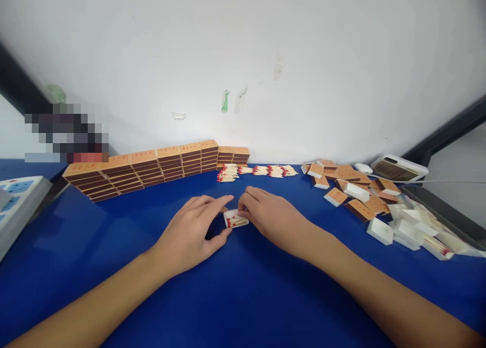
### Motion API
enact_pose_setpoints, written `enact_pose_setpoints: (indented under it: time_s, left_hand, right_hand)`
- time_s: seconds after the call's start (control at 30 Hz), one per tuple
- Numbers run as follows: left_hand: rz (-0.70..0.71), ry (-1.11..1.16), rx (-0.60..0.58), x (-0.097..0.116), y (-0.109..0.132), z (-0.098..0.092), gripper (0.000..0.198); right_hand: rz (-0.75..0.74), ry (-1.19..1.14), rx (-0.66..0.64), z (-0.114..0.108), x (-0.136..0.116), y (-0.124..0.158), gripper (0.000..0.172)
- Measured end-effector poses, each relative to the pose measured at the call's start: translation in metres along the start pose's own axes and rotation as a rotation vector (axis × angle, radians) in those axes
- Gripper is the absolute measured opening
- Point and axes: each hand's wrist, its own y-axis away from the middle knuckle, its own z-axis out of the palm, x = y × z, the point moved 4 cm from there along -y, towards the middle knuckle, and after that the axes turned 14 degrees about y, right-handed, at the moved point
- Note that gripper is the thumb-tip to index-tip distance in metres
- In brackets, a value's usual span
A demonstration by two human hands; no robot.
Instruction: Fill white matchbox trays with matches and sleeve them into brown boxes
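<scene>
A small white matchbox tray [240, 224] lies on the blue table between my hands, with a few red-tipped matches [233, 221] inside. My left hand [193, 229] steadies its left end, thumb at the near side and fingers at the far side, index finger raised. Over the tray's right end, the fingers of my right hand [266, 211] are pinched together. What sits between those fingertips is hidden. Just beyond the hands, several bunches of loose matches [261, 170] lie in a row along the wall.
Stacked matchboxes [170, 162] form a long row at the back left. To the right lie scattered matchbox sleeves [360, 209], white trays [380, 230] and a dark phone-like slab [448, 211]. A white-cased device [398, 168] leans behind them. A white box-like object [23, 206] stands far left.
</scene>
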Motion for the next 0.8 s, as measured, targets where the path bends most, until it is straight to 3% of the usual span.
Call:
enact_pose_setpoints:
  time_s: [0.4,0.67,0.8]
  left_hand:
    - [0.012,-0.02,-0.018,-0.001,0.001,0.001,0.059]
    - [0.015,-0.025,-0.012,-0.001,0.003,0.002,0.059]
    - [0.013,-0.023,-0.016,-0.001,0.004,0.002,0.058]
  right_hand:
    - [-0.053,-0.188,-0.118,-0.012,0.011,0.008,0.008]
    - [-0.004,-0.327,-0.215,-0.008,0.01,0.009,0.012]
    - [0.016,-0.407,-0.189,-0.007,0.012,0.008,0.016]
